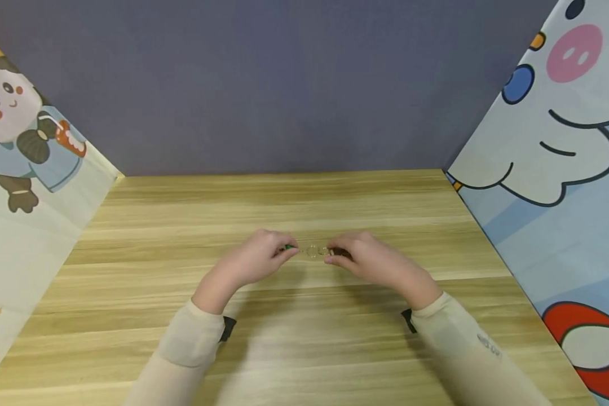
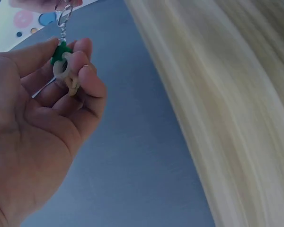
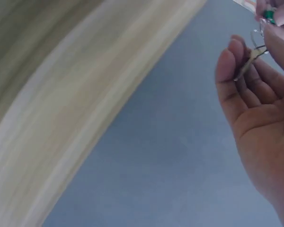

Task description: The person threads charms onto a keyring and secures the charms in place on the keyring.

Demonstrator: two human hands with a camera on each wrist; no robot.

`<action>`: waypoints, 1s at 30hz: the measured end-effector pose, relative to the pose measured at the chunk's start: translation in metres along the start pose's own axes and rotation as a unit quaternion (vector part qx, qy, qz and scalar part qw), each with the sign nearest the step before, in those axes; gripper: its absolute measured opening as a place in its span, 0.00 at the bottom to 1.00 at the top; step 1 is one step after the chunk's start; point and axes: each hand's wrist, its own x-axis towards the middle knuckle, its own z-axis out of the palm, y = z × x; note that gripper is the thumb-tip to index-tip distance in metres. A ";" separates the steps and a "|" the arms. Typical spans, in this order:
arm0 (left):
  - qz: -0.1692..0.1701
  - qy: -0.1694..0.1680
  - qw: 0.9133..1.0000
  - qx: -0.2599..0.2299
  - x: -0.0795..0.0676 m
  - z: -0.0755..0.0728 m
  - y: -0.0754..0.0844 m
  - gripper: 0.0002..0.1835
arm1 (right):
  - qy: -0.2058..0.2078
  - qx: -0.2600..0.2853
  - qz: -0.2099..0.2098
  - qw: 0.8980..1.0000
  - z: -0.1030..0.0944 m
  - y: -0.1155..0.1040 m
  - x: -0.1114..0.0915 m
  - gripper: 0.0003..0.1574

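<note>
My left hand point(image 1: 254, 258) pinches a small keychain charm point(image 2: 60, 53), green at the top with a white loop and a tan piece below. From the charm a short twisted chain point(image 2: 63, 34) leads to a silver split ring point(image 2: 65, 18). That metal ring point(image 1: 312, 251) spans the gap between both hands in the head view. Opposite, my right hand point(image 1: 375, 262) holds a small flat brown-and-tan piece point(image 3: 246, 66) between thumb and fingers; its kind cannot be told. A thin loop joins this piece toward the rings. Fingers partly cover both items.
Both hands are above a wood-grain table point(image 1: 304, 349). A dark grey-blue panel point(image 1: 284, 84) stands along its far edge. Cartoon-printed walls close in the left side point(image 1: 45, 225) and the right side point(image 1: 528, 237). Dark straps show at both sleeve cuffs.
</note>
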 end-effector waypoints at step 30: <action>-0.103 -0.014 0.995 -0.013 0.003 0.045 -0.050 0.06 | 0.024 -0.020 0.039 0.999 0.070 0.040 0.010 0.21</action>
